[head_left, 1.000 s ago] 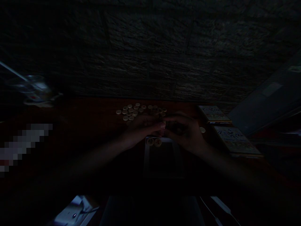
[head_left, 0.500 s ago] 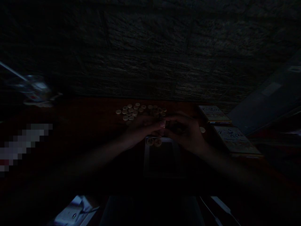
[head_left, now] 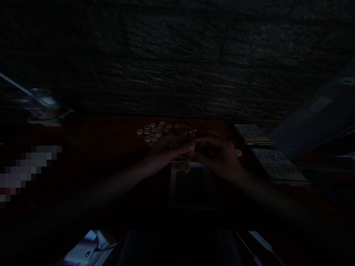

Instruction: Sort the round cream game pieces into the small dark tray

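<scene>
Head view, only one I've got. Very dark in here, so fine detail is poor.

Delta over the last second: next to none. Left hand [head_left: 170,150] and right hand [head_left: 223,153] haven't moved off their spot over the table [head_left: 108,140]; at most a slight shift right at the fingertips. The two marked discs [head_left: 177,166] haven't budged either. My read: fine finger work in one place, no disc laid down or picked up in that span.

Fingers: left thumb reaches across to meet the right hand's fingertips. Right thumb and forefinger curve round into a loose ring. Tips look pressed close together. There's a pale glint where they meet; can't tell if it's a nail or a small piece being pinched, so no call on whether either hand is gripping.

Discs: the two marked ones sit side by side just below the hands, at the far edge of the pale-rimmed frame [head_left: 173,188]. Loose pile of discs [head_left: 159,132] lies behind the hands, toward the wall [head_left: 177,77], partly hidden by them. One lone disc [head_left: 239,152] lies just right of the right hand, near the two flat boxes [head_left: 279,164].
</scene>
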Available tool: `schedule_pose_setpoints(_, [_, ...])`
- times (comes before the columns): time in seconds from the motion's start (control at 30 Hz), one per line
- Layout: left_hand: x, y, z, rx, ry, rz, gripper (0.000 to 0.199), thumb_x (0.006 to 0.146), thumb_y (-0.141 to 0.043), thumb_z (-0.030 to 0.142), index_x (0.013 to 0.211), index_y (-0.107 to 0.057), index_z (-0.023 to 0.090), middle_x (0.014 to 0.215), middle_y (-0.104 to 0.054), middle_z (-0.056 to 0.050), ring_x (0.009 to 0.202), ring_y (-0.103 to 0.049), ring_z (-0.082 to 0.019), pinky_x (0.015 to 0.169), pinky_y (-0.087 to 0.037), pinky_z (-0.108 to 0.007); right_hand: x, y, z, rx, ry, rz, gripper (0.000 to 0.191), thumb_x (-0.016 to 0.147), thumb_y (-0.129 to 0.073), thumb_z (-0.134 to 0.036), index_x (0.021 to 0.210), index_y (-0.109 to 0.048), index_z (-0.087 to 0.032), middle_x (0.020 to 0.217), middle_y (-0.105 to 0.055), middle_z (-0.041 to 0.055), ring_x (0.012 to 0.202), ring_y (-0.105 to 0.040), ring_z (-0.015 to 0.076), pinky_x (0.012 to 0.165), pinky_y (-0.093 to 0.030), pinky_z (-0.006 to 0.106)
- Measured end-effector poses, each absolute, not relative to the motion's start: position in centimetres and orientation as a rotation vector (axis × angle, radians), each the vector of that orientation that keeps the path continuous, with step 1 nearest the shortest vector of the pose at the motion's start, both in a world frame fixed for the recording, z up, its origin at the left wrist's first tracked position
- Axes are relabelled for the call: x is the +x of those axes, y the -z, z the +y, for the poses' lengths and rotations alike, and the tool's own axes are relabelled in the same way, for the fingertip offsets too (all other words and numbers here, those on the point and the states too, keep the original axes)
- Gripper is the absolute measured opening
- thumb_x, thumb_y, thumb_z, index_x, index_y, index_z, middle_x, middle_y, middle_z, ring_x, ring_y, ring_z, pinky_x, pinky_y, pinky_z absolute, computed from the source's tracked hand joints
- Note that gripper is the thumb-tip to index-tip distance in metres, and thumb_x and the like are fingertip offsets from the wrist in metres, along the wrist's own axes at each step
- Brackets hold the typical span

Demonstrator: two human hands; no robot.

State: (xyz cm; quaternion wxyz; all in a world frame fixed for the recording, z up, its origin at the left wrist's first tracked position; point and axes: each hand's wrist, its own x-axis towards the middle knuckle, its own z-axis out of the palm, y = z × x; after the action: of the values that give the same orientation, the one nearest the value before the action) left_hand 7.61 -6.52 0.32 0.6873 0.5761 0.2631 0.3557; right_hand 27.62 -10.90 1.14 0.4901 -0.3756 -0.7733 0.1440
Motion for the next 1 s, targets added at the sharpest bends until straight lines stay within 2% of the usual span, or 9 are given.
schedule_pose_setpoints(0.27, [7.47,-0.5,-6.7,1.341,-0.8,0.59,0.027,0.084,-0.08,0.034,0.102,-0.078,0.013,0.089,-0.077,-0.007,0.08,-0.071,-0.015,0.076,-0.057,-0.028,27.64,-1.17,-10.76,-0.91,-0.338,-1.885,0.029,0.081,-0.085,-0.027,0.108,-0.074,-0.024,0.101,-0.072,0.0043,0.091,-0.07,0.0197,0.076,-0.057,0.032])
schedule_pose_setpoints(0.57, [7.57,-0.35,-6.55,1.318,-0.803,0.576,0.025,0.085,-0.079,0.036,0.095,-0.078,0.013,0.086,-0.076,-0.007,0.079,-0.071,-0.015,0.075,-0.058,-0.028,27.67,-0.98,-10.89,-0.902,-0.358,-1.876,0.031,0.081,-0.084,-0.024,0.11,-0.073,-0.025,0.093,-0.068,0.002,0.081,-0.068,0.0168,0.068,-0.055,0.029])
schedule_pose_setpoints(0.7, [7.54,-0.6,-6.7,1.327,-0.798,0.6,0.026,0.084,-0.079,0.034,0.099,-0.078,0.013,0.087,-0.076,-0.007,0.079,-0.071,-0.015,0.075,-0.057,-0.027,27.65,-0.96,-10.77,-0.903,-0.36,-1.877,0.033,0.08,-0.085,-0.027,0.111,-0.073,-0.025,0.097,-0.069,0.003,0.085,-0.069,0.0186,0.072,-0.056,0.032])
schedule_pose_setpoints(0.87, [7.53,-0.68,-6.77,1.342,-0.801,0.625,0.028,0.083,-0.08,0.033,0.102,-0.078,0.012,0.089,-0.077,-0.008,0.078,-0.07,-0.015,0.074,-0.057,-0.027,27.56,-1.15,-10.82,-0.907,-0.351,-1.882,0.027,0.082,-0.083,-0.029,0.107,-0.073,-0.024,0.098,-0.071,0.0036,0.088,-0.07,0.0191,0.075,-0.057,0.032])
schedule_pose_setpoints(1.0, [7.56,-0.47,-6.67,1.322,-0.804,0.586,0.027,0.084,-0.079,0.037,0.097,-0.078,0.012,0.088,-0.076,-0.008,0.08,-0.071,-0.016,0.076,-0.058,-0.029,27.6,-1.12,-11.0,-0.926,-0.355,-1.876,0.029,0.082,-0.083,-0.03,0.109,-0.073,-0.025,0.095,-0.069,0.0032,0.083,-0.069,0.0184,0.07,-0.056,0.031])
